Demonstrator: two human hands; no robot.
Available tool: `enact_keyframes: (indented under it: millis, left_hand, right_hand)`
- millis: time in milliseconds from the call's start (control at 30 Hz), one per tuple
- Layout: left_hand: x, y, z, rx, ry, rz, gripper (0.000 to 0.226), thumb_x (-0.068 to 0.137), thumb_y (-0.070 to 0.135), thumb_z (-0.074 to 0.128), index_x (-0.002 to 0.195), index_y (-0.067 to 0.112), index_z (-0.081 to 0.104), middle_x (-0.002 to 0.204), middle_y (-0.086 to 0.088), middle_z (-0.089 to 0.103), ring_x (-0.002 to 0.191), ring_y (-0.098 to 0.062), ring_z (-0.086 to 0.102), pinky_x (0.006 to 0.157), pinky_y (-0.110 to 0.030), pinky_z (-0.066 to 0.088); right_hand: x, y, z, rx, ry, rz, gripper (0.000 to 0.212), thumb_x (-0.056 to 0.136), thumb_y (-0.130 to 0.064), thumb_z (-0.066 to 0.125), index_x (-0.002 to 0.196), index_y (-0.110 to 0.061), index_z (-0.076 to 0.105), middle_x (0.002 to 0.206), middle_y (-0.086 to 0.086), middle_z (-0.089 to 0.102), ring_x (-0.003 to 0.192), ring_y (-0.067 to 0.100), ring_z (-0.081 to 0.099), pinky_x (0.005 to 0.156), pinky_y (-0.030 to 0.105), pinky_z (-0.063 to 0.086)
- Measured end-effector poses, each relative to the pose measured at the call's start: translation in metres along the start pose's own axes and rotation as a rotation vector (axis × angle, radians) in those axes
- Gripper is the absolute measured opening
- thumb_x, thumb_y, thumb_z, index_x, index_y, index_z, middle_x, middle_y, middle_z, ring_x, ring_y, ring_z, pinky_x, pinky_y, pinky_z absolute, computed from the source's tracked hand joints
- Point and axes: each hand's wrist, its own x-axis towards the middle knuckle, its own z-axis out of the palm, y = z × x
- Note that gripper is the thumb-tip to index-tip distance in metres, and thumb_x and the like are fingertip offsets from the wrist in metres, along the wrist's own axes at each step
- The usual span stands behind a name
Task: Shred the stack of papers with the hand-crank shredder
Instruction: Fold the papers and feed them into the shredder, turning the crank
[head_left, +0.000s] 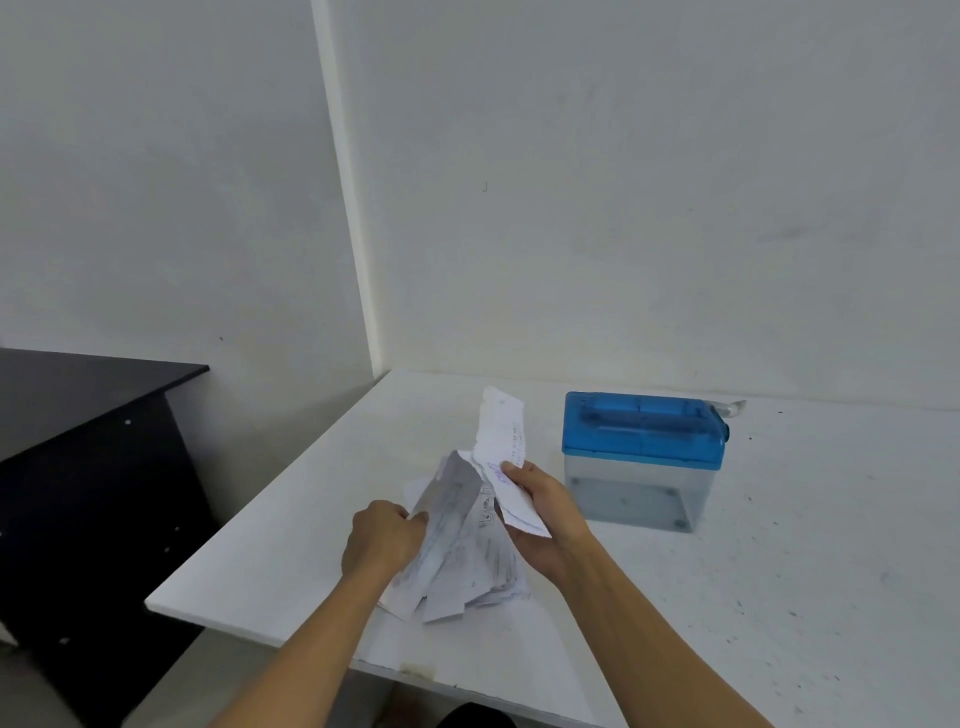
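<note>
Shredding has not begun, it seems: the clear bin (634, 499) of the shredder (643, 431) looks empty. The left hand (382, 540) grips the stack of papers (467, 551) on the white desk (779, 571), fingers (415, 517) curled round its edge; the right hand (545, 512) pinches 1 sheet (501, 431) raised off it, just left of the shredder. The whole stack is left to feed

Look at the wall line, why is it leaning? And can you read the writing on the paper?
Head view: the wide-angle lens tilts and slightly curves the wall corner; soft, even light leaves only a faint shadow under the stack of papers; the writing on the paper strip in the right hand is too blurred to read.
</note>
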Motion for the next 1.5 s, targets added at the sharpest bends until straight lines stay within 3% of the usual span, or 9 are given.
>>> enact_keyframes:
  millis: [233,333,467,533,667,933,1133,1300,1500]
  left_hand:
    - [0.008,-0.003,-0.004,0.068,0.011,-0.049,0.033,0.095,0.017,0.055,0.064,0.008,0.047,0.069,-0.006,0.054,0.06,-0.019,0.053,0.052,-0.024,0.039]
    - [0.004,0.002,-0.006,0.092,0.007,-0.069,0.022,0.092,0.02,0.059,0.076,0.007,0.052,0.081,-0.006,0.059,0.068,-0.021,0.058,0.062,-0.031,0.046]
    - [-0.008,0.012,-0.005,0.189,0.177,0.029,0.042,0.097,0.04,0.058,0.124,0.009,0.052,0.127,-0.008,0.053,0.115,-0.028,0.055,0.086,-0.039,0.044]
    - [-0.015,0.022,-0.006,0.009,0.251,0.192,0.036,0.104,0.041,0.046,0.116,0.013,0.065,0.122,-0.006,0.063,0.107,-0.022,0.059,0.09,-0.033,0.043]
    - [-0.023,0.049,-0.015,-0.681,-0.199,0.069,0.055,0.106,0.05,0.036,0.101,0.011,0.074,0.098,-0.009,0.077,0.089,-0.023,0.073,0.079,-0.033,0.057]
    - [-0.021,0.054,-0.021,-0.826,-0.203,0.069,0.026,0.104,0.029,0.053,0.108,0.014,0.074,0.098,-0.005,0.078,0.088,-0.027,0.074,0.074,-0.036,0.058]
    - [-0.027,0.072,-0.025,-0.886,-0.244,0.137,0.025,0.105,0.029,0.051,0.114,0.017,0.071,0.108,-0.004,0.077,0.101,-0.024,0.073,0.096,-0.044,0.055]
    - [-0.035,0.094,-0.022,-0.935,-0.191,0.144,0.026,0.103,0.031,0.053,0.119,0.019,0.07,0.113,-0.004,0.074,0.107,-0.027,0.069,0.1,-0.049,0.053]
    - [-0.048,0.133,-0.018,-1.099,-0.206,0.136,0.024,0.106,0.034,0.048,0.107,0.021,0.068,0.108,-0.006,0.076,0.102,-0.029,0.071,0.094,-0.047,0.056]
  right_hand:
    - [-0.005,-0.006,0.007,0.157,0.023,-0.068,0.017,0.1,0.002,0.048,0.095,0.0,0.064,0.072,0.01,0.059,0.061,0.014,0.053,0.051,0.018,0.05]
    - [-0.002,-0.015,0.009,-0.067,0.026,-0.141,0.015,0.096,0.002,0.053,0.104,-0.004,0.064,0.087,0.01,0.069,0.068,0.016,0.062,0.065,0.026,0.05]
    - [0.0,-0.013,0.007,-0.341,0.11,-0.189,0.025,0.091,-0.001,0.062,0.114,-0.009,0.067,0.111,0.007,0.074,0.097,0.027,0.072,0.085,0.041,0.058]
    - [0.001,-0.009,0.005,-0.421,0.16,-0.168,0.027,0.09,-0.003,0.064,0.116,-0.012,0.065,0.114,0.005,0.073,0.099,0.029,0.071,0.086,0.043,0.059]
    - [-0.002,-0.003,0.007,-0.665,0.174,-0.1,0.034,0.09,-0.004,0.064,0.123,-0.014,0.058,0.12,0.003,0.068,0.097,0.025,0.069,0.078,0.035,0.059]
    - [-0.009,-0.011,0.019,-0.952,-0.023,-0.028,0.054,0.094,0.0,0.055,0.144,-0.02,0.046,0.129,0.005,0.064,0.109,0.024,0.066,0.088,0.039,0.059]
    - [-0.023,-0.021,0.03,-1.09,-0.05,-0.126,0.058,0.091,-0.012,0.048,0.147,-0.029,0.046,0.126,-0.002,0.066,0.108,0.018,0.066,0.092,0.039,0.057]
    - [-0.032,-0.03,0.034,-1.019,0.0,-0.198,0.043,0.097,-0.014,0.043,0.134,-0.034,0.052,0.114,-0.011,0.067,0.1,0.01,0.065,0.074,0.022,0.051]
    - [-0.042,-0.043,0.025,-0.93,0.064,-0.161,0.035,0.088,-0.038,0.047,0.119,-0.022,0.054,0.111,0.003,0.065,0.103,0.023,0.063,0.091,0.038,0.051]
